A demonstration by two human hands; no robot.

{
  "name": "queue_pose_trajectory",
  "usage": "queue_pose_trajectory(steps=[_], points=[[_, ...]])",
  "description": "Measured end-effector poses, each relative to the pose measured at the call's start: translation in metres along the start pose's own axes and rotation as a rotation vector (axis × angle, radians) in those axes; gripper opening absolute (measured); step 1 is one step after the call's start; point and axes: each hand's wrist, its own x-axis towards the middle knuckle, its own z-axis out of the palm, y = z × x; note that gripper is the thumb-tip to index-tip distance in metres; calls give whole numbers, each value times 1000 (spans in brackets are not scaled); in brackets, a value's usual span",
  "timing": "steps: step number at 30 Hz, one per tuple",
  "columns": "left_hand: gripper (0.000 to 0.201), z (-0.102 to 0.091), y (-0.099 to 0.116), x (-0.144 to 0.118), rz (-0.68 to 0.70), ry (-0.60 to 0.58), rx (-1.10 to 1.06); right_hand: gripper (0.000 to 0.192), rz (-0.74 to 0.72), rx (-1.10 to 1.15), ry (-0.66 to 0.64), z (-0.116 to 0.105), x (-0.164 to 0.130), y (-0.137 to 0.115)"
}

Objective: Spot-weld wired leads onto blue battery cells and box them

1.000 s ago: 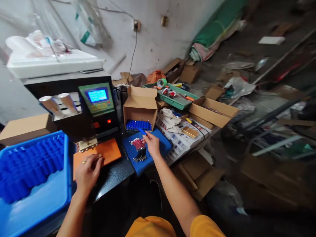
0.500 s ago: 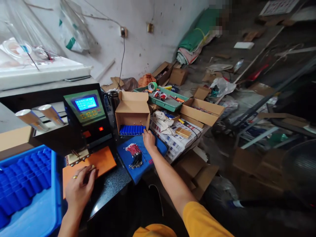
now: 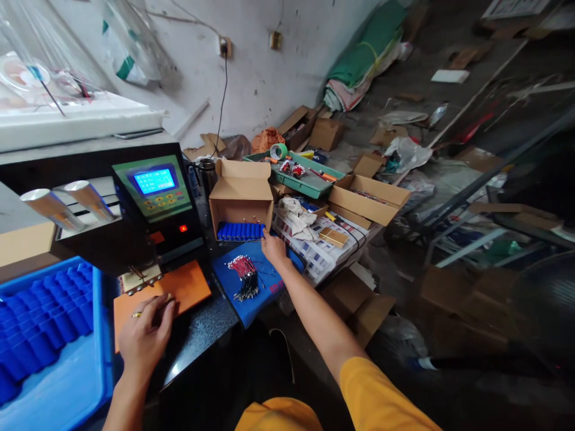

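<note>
My left hand (image 3: 146,332), with a ring on one finger, rests on an orange board (image 3: 193,287) below the machine's metal contact block (image 3: 141,278). Its fingers are curled together, and whatever they hold is hidden. My right hand (image 3: 274,248) reaches to the front right corner of an open cardboard box (image 3: 240,212). Inside stands a row of blue battery cells (image 3: 240,231). The right fingers are drawn together at the row's right end; what is between them does not show. Before that hand, a bundle of red and black wire leads (image 3: 245,278) lies on a blue cloth (image 3: 229,254).
At the left is a blue tray (image 3: 104,335) with many blue cells (image 3: 40,323). A black machine with a lit screen (image 3: 155,181) stands behind the board. A green tray (image 3: 309,187), a cardboard box (image 3: 371,200) and a white basket (image 3: 321,260) sit to the right.
The view has shifted slightly. My right hand stays at the box's front right corner, its fingers a little nearer the end of the row. My left hand has barely moved.
</note>
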Motion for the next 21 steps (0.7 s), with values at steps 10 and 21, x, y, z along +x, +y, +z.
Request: queue_pose_trajectory(steps=[10,21], points=[[27,0,3,2,-9,-6,24,45,-55,-4,-40,1,5,10],[24,1,4,2,36,25,81,44,-81,36,-13,8,13,15]])
